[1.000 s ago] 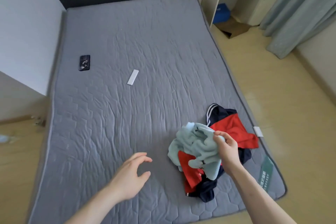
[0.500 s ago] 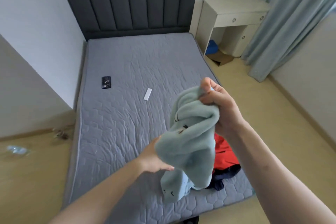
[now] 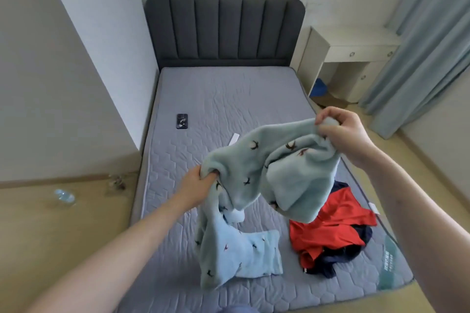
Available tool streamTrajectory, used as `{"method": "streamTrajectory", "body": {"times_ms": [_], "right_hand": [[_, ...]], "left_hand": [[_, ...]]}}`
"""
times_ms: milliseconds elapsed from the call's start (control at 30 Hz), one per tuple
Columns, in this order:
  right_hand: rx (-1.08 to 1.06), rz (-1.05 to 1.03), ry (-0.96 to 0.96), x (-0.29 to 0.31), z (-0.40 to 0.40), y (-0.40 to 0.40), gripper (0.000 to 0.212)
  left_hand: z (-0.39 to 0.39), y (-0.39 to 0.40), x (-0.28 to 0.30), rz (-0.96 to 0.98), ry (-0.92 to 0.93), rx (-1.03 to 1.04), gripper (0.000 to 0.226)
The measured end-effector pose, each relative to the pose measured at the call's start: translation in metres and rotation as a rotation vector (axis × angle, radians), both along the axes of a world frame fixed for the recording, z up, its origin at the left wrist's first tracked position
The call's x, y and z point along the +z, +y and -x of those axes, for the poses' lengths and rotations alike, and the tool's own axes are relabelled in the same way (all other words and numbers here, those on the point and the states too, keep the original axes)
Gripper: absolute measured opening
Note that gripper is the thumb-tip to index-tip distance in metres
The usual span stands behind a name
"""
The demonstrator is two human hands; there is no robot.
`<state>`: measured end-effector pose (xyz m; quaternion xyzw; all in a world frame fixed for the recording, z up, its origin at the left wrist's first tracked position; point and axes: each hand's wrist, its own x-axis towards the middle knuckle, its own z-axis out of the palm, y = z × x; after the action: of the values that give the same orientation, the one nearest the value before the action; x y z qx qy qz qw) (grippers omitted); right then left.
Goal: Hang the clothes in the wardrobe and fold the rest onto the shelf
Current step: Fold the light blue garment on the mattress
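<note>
Gripping a pale blue fleece garment at two points, both hands held it stretched above the bed.

The right hand had its fingers curled tight round a bunched end of the fleece, up over the mattress's right edge; the left hand pinched another fold lower down, over the middle of the mattress, its fingertips buried in the cloth. Between them the fleece sagged, and its lower part hung down until the hem lay on the mattress near the foot edge. Just beside it, toward the bed's near right corner, a red and navy garment lay crumpled. Near the left edge lay a dark phone; a small white strip, perhaps a remote, was half hidden behind the fleece.
</note>
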<state>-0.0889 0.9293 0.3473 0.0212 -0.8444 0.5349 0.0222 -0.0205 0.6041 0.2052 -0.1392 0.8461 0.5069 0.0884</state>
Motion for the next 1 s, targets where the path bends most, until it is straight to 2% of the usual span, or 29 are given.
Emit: {"method": "streamTrajectory", "body": {"times_ms": [67,133,233,300,367,400,500,567,667,733,800,833,900,967,1000], "right_hand": [[-0.081,-0.344,-0.030,-0.029,-0.002,0.003,0.030],[0.009,-0.521,-0.100,-0.055,-0.019,-0.012,0.033],[0.294,-0.431,-0.158,-0.085,-0.062,-0.060,0.042],[0.551,-0.399,-0.260,-0.099,-0.094,-0.099,0.062],[0.711,-0.350,-0.380,-0.111,-0.119,-0.134,0.077],[0.707,-0.289,-0.408,-0.117,-0.126,-0.148,0.072],[0.466,-0.112,-0.409,-0.124,-0.129,-0.172,0.031],[0.354,0.016,-0.426,-0.119,-0.123,-0.175,0.024],[0.185,0.297,-0.456,-0.107,-0.113,-0.168,0.022],[0.024,0.468,-0.559,-0.102,-0.102,-0.162,0.019],[-0.004,0.595,-0.722,-0.100,-0.095,-0.159,0.027],[0.029,0.614,-0.783,-0.100,-0.093,-0.159,0.033],[0.097,0.579,-0.862,-0.104,-0.096,-0.163,0.037],[0.147,0.547,-0.908,-0.109,-0.101,-0.169,0.037],[0.168,0.559,-0.917,-0.110,-0.103,-0.171,0.036]], "left_hand": [[0.001,-0.012,0.028,-0.052,0.053,0.100,0.034],[0.004,-0.014,0.055,-0.197,0.056,0.148,0.033],[0.006,-0.009,0.083,-0.529,-0.051,0.098,0.023],[0.003,-0.002,0.095,-0.654,-0.102,0.029,0.024],[0.002,0.007,0.101,-0.744,-0.121,0.002,0.028],[0.002,0.010,0.104,-0.778,-0.119,0.006,0.030],[0.005,0.004,0.110,-0.839,-0.038,0.012,0.023],[0.005,-0.014,0.111,-0.785,0.051,-0.022,0.025],[-0.016,-0.053,0.098,-0.282,0.187,-0.031,0.032],[-0.046,-0.072,0.073,-0.086,0.189,-0.094,0.027],[-0.088,-0.079,0.037,-0.075,0.077,-0.246,0.038],[-0.110,-0.077,0.019,-0.056,0.010,-0.358,0.051],[-0.143,-0.065,-0.015,0.044,0.008,-0.546,0.085],[-0.158,-0.047,-0.047,0.088,0.063,-0.546,0.106],[-0.159,-0.038,-0.058,0.069,0.054,-0.476,0.105]]}}
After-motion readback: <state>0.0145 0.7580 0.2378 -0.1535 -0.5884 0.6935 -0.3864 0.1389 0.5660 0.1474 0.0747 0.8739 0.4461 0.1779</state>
